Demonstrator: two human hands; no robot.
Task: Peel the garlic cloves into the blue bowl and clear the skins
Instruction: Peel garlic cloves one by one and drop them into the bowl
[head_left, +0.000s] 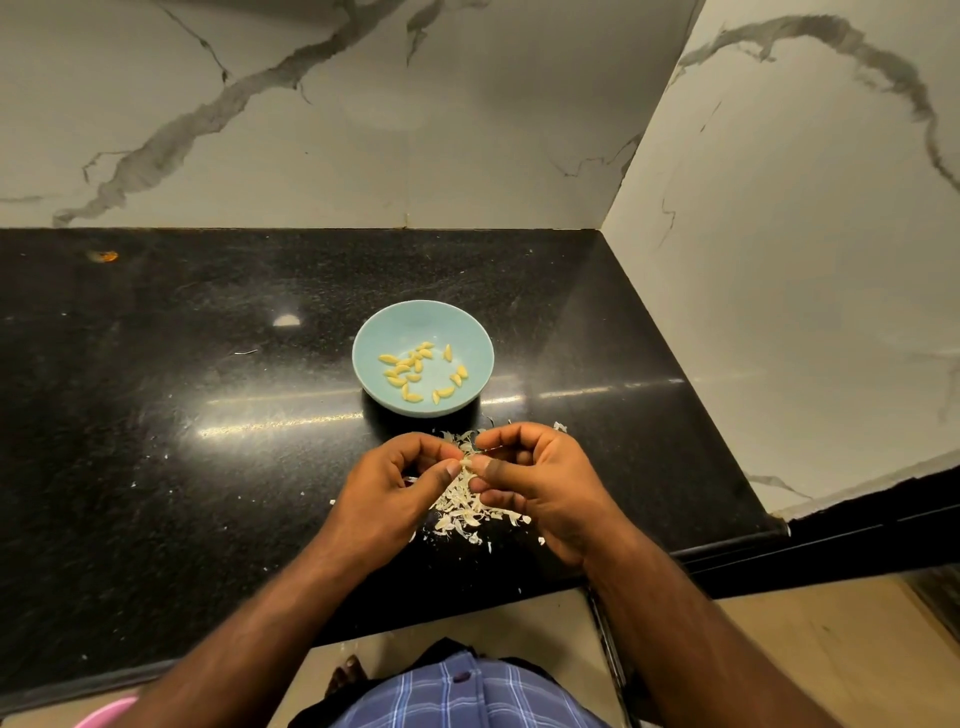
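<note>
Two bare hands pinch a garlic clove over a heap of skins, below a blue bowl of peeled cloves.

At the bottom of the frame a blue checked shirt (457, 691) shows, with a pink rim (106, 713) at the lower left. Above it, the left hand (400, 483) and right hand (540, 483) meet at frame centre, fingers curled and thumb tips close together, pinching a small pale garlic clove (466, 462) between them. Directly beneath and around the hands lies a pile of white papery garlic skins (467, 512) on the glossy black stone worktop (182, 415). Just above the hands sits the round light-blue bowl (374, 343), holding many yellowish peeled garlic cloves (410, 369). A white marble-veined wall (363, 114) fills the top of the frame.
</note>
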